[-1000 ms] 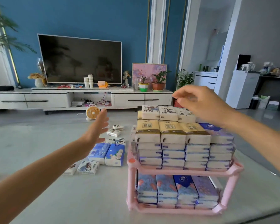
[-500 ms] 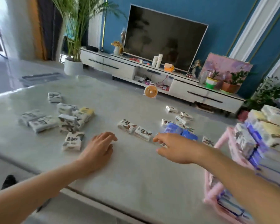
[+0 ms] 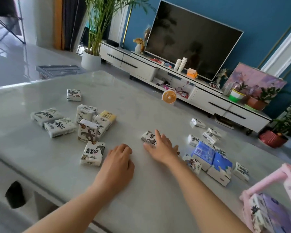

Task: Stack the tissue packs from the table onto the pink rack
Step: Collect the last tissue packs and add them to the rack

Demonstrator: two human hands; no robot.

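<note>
Grey table (image 3: pixel 141 190) fills my remote feed; at four o'clock the pink rack (image 3: pixel 267 180) holds tissue packs (image 3: pixel 259 211); the person's right hand (image 3: pixel 160 148) lays straight, spread fingers over a white tissue pack (image 3: pixel 148 137) at centre, long axis ten-to-four; left hand (image 3: pixel 118 158), beside it at eight o'clock, rests loosely curled, empty.

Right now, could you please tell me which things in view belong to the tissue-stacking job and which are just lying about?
Job: pink rack; white tissue pack at the right hand; blue tissue packs; yellow tissue pack.
Lying about: television; orange fan; paper cups; potted palm; painting.
</note>
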